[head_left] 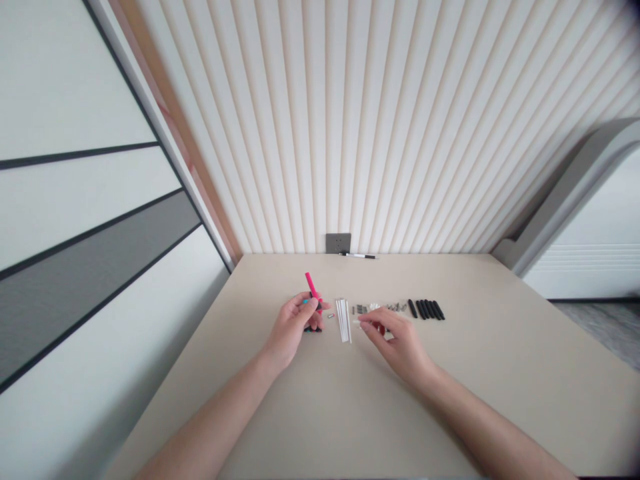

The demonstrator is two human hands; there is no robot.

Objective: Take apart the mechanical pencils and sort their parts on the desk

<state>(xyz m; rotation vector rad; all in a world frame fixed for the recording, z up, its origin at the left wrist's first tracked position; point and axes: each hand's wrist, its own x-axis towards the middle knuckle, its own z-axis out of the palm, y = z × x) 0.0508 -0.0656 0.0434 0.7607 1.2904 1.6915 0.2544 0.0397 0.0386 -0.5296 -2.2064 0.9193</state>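
Observation:
My left hand [295,323] is closed around a pink tube [311,285] with a dark part at its lower end. Teal and black pieces show beneath and behind its fingers, partly hidden. My right hand [395,333] pinches a small whitish piece [357,322], too small to make out clearly. Between the hands lie several thin white rods [343,320] side by side, and a small metallic piece [331,316] rests left of them. Small metal parts [361,309] lie just beyond my right fingers, which partly cover more small white and metal pieces.
Several black tubes [430,309] lie in a row to the right on the beige table [310,413]. A black and white pen [361,256] lies at the back edge, below a dark wall socket [339,243]. A ribbed wall [350,133] borders the table.

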